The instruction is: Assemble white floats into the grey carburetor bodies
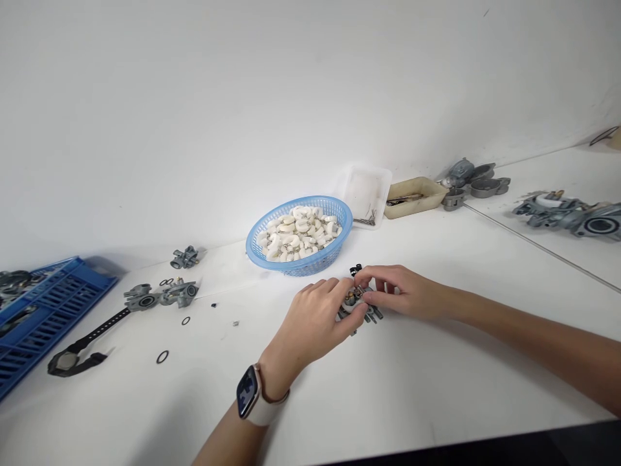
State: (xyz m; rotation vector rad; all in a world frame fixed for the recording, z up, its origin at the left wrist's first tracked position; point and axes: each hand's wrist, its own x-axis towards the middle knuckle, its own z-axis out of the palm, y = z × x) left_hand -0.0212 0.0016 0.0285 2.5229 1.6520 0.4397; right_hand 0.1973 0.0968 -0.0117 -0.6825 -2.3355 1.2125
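Note:
Just right of the middle of the head view, a small grey metal carburetor body (372, 314) with brass parts rests on the white table (417, 369). My left hand (310, 320), wearing a watch at the wrist, is closed around its left side. A white float part shows between the fingers. My right hand (407, 291) reaches in from the right, its thumb and index finger pinched over the top of the carburetor; what lies between these fingertips is hidden. A black fitting (356, 268) sticks out behind the hands. Beyond them stands a blue basket (310, 264) heaped with white plastic floats.
A white tray (366, 188) holding small metal pins leans behind, beside a beige tray (420, 206). More carburetors (179, 294) and black rings (162, 356) lie left, near a black wristwatch (65, 362) and blue crate (53, 304). Metal bowls (485, 186) and carburetors (557, 213) sit right.

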